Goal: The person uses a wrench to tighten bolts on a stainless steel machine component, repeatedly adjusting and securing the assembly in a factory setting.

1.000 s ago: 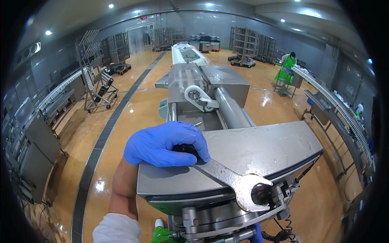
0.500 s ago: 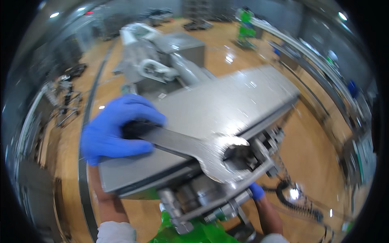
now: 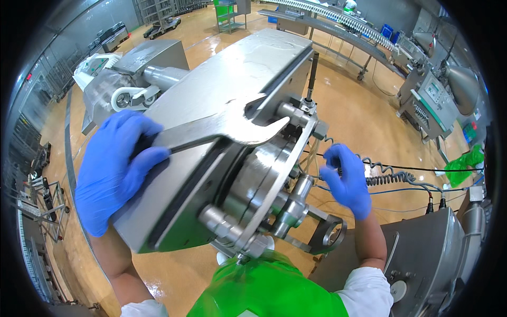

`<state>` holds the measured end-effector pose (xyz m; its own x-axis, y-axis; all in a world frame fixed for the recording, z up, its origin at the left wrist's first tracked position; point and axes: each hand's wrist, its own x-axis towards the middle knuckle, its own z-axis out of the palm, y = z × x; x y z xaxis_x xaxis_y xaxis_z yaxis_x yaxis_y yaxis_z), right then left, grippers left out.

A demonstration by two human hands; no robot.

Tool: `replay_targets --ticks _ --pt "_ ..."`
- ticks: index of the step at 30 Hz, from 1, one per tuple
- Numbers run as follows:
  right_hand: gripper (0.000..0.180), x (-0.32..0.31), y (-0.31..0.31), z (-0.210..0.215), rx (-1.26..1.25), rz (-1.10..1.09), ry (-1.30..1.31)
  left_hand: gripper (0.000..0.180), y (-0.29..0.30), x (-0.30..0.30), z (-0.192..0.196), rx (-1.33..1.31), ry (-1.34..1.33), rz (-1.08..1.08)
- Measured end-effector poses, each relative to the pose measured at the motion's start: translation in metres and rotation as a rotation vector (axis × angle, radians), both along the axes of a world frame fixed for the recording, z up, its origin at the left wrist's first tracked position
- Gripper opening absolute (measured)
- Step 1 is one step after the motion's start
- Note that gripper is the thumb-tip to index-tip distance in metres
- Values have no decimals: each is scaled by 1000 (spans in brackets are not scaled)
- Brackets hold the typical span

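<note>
While your left hand [image 3: 113, 174] closes its fingers and thumb around the handle of the open-ended wrench [image 3: 227, 126], your right hand [image 3: 349, 182] is off the tool, fingers loosely bent and parted, nothing visible in its grasp. The wrench sits near the centre of the frame, across the edge of the steel housing [image 3: 237, 63], its forked end toward the metal bracket [image 3: 277, 185]; whether it rests its weight there, you can't tell.

Expect it to feel heavy and fully stiff, with most of the mass in that broad fork. Bare, shiny metal under a smooth glove could slip if wet, so a full wrap on the handle looks surer than a pinch, and the neck behind the fork should suit a second hand.

The housing's sloping top shines and looks damp in patches. Around you, the tan floor [image 3: 364, 121] is glossy; a coiled cable [image 3: 393, 179] runs right of centre, a grey cabinet [image 3: 417, 253] fills the lower right, a long conveyor [image 3: 338, 38] crosses the upper right, and a wheeled rack [image 3: 158, 13] stands upper left.
</note>
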<state>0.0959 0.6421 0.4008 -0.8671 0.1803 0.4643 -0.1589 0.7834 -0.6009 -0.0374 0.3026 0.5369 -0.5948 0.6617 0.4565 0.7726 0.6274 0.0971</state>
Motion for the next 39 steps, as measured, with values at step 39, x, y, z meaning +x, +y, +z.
replay_targets --ticks 39 --pt "26 32 -175 13 424 -396 370 32 -14 -12 -11 175 53 -374"
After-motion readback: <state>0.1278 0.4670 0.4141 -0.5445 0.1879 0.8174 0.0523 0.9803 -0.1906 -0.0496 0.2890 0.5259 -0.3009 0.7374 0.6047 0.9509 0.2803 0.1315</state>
